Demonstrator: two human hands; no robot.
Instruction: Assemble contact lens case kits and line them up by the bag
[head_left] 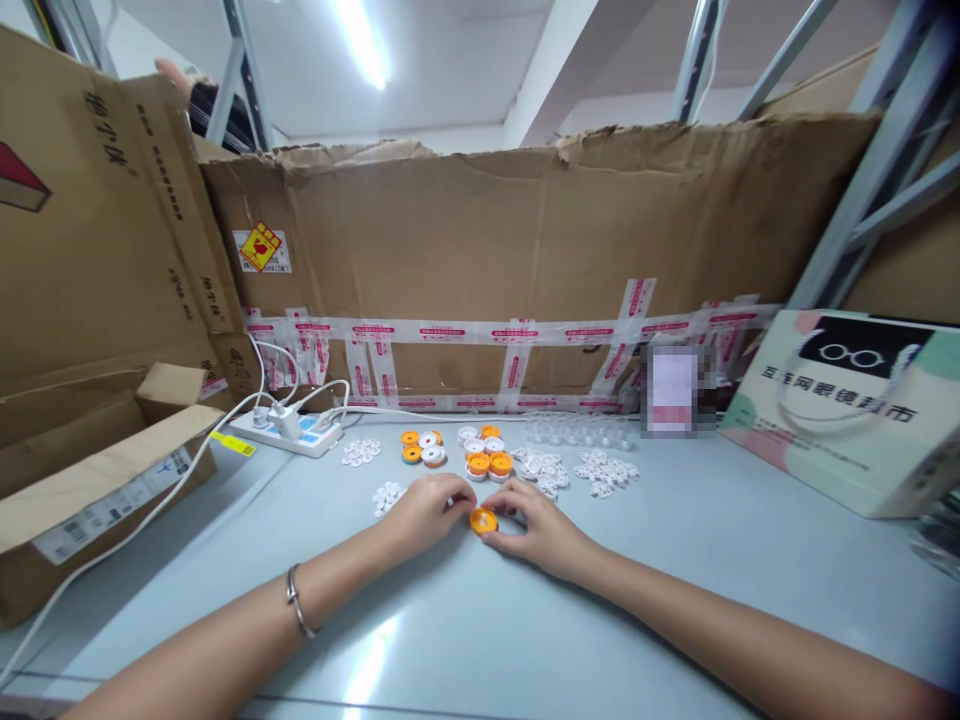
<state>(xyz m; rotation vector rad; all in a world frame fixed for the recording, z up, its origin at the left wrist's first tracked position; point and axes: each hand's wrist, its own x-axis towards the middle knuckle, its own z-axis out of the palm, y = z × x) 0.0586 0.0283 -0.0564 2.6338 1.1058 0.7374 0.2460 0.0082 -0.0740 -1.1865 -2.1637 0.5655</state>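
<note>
Seen from head height, two bare hands meet over a pale blue-grey tabletop (465,640). Between them, near the middle, sits a shallow orange cup (484,521) with something small and pale inside. The right hand (546,525) has thumb and fingers closed around the cup's right side. The left hand (429,512), with a silver bangle (293,592) at its wrist, curls at the cup's upper left, thumb and fingertips close together; whether they pinch anything, I cannot tell. Just beyond lie two clusters of orange and white round pieces, the left cluster (433,455) and the right cluster (501,464), and piles of small white parts (541,470). Farther left is a white power strip (322,440); at far right stands a pastel carrier bag (832,430) printed with eyeglasses
</note>
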